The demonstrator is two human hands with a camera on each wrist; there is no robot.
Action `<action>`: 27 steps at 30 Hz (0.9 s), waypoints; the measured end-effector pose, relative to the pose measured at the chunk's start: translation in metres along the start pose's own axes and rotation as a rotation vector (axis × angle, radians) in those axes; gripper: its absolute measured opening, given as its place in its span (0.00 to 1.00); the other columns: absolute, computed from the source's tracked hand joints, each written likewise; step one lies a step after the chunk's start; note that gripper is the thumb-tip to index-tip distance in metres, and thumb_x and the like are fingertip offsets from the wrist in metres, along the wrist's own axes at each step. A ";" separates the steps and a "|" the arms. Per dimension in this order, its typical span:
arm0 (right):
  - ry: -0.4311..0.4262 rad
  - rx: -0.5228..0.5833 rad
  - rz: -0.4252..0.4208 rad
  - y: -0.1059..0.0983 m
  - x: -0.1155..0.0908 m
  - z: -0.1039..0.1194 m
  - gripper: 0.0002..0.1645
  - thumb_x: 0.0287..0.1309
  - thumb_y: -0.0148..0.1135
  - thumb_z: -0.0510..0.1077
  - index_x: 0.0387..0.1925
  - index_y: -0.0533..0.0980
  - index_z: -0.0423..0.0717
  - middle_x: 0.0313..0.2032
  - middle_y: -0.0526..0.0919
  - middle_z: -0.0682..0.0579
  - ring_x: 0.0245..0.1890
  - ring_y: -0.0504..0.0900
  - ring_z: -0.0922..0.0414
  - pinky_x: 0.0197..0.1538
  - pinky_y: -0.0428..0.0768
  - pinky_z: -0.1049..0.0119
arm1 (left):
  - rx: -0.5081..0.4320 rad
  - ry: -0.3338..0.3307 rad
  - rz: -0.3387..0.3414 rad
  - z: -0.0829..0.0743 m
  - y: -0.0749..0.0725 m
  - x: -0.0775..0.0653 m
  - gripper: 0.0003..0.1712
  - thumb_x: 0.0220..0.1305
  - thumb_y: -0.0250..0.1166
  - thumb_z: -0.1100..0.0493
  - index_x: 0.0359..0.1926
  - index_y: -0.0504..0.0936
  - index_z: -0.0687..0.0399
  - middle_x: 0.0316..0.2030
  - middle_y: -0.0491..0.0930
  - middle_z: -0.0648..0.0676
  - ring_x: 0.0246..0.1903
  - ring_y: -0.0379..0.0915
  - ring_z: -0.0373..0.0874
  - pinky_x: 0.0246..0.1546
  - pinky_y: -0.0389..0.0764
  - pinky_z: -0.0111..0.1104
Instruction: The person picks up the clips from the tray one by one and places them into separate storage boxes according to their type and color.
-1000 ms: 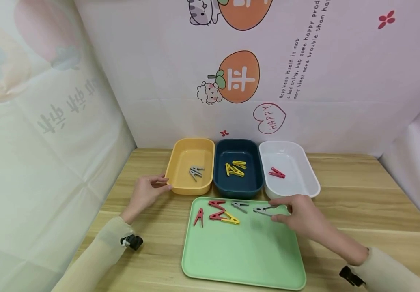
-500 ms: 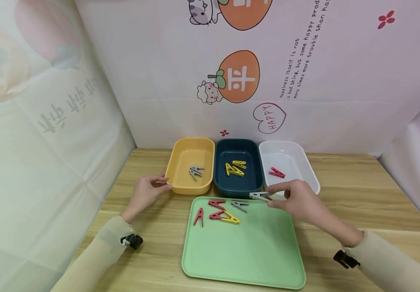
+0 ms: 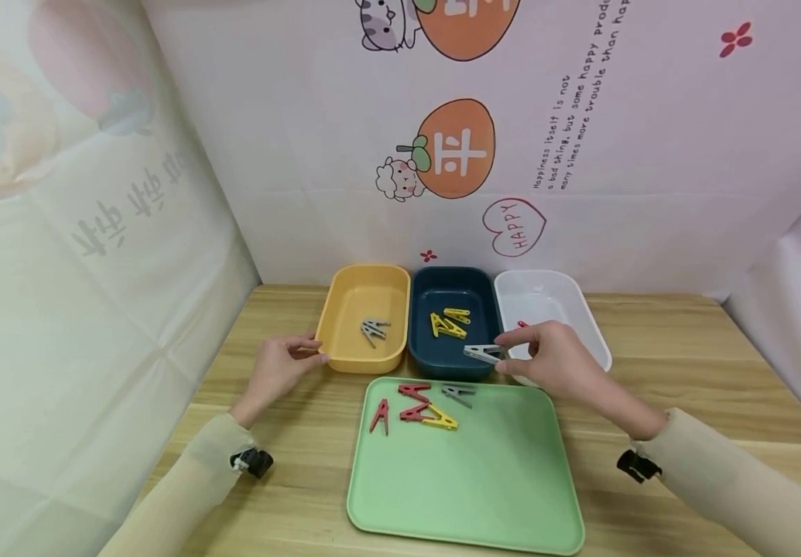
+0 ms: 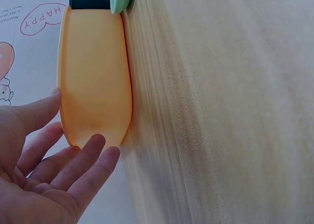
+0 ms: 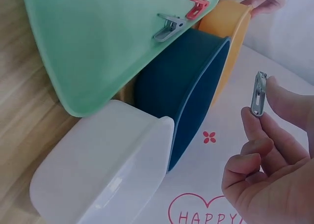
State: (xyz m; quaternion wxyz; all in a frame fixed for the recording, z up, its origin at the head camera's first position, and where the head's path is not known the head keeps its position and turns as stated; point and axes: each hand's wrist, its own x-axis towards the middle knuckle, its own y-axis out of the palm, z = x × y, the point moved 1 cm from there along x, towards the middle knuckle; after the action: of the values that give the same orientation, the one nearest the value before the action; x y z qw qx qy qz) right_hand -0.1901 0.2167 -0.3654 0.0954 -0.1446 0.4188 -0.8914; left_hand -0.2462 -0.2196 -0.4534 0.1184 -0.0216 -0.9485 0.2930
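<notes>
In the head view, my right hand (image 3: 556, 360) pinches a grey clothespin (image 3: 485, 353) by its handles between thumb and fingers, above the near edge of the dark blue bin (image 3: 452, 367). The right wrist view shows the same clothespin (image 5: 258, 94) end-on at the fingertips. My left hand (image 3: 282, 373) touches the outer left corner of the yellow bin (image 3: 365, 363) with loosely spread fingers. On the green tray (image 3: 466, 480) lie several clothespins: red ones (image 3: 380, 416), a yellow one (image 3: 442, 418) and another grey one (image 3: 457, 393).
Grey clothespins (image 3: 374, 331) lie in the yellow bin, yellow ones (image 3: 449, 326) in the blue bin. A red clothespin (image 3: 522, 324) in the white bin (image 3: 591, 329) is mostly hidden by my right hand. A printed cloth wall (image 3: 337, 170) rises behind the bins.
My right hand has lifted the grey clothespin from over the tray's upper right and carried it forward and left to the blue bin. The left hand has stayed in place.
</notes>
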 end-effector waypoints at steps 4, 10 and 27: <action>-0.013 0.001 0.003 0.002 0.009 0.003 0.18 0.55 0.82 0.39 0.48 0.89 0.40 0.40 0.91 0.47 0.26 0.70 0.52 0.23 0.65 0.65 | -0.004 0.005 -0.002 0.000 0.001 0.000 0.19 0.60 0.81 0.61 0.48 0.90 0.68 0.60 0.83 0.64 0.47 0.88 0.56 0.43 0.88 0.37; -0.024 -0.005 0.012 0.003 0.029 0.007 0.18 0.57 0.81 0.39 0.49 0.89 0.40 0.41 0.91 0.47 0.28 0.72 0.52 0.25 0.67 0.64 | -0.007 0.011 -0.007 0.001 0.002 0.001 0.18 0.60 0.81 0.61 0.48 0.90 0.68 0.59 0.82 0.64 0.47 0.88 0.56 0.43 0.88 0.38; 0.012 -0.008 0.058 0.018 0.077 0.030 0.19 0.56 0.81 0.40 0.49 0.88 0.39 0.44 0.91 0.43 0.39 0.83 0.49 0.38 0.82 0.57 | -0.026 0.032 -0.021 0.002 0.002 0.002 0.17 0.59 0.82 0.62 0.45 0.91 0.68 0.60 0.82 0.62 0.47 0.88 0.55 0.43 0.88 0.37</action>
State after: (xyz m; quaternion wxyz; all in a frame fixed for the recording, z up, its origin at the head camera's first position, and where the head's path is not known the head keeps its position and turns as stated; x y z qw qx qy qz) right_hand -0.2517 0.1610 -0.3470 0.1180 -0.1276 0.4270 -0.8874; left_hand -0.2493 -0.2191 -0.4558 0.1362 -0.0179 -0.9503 0.2793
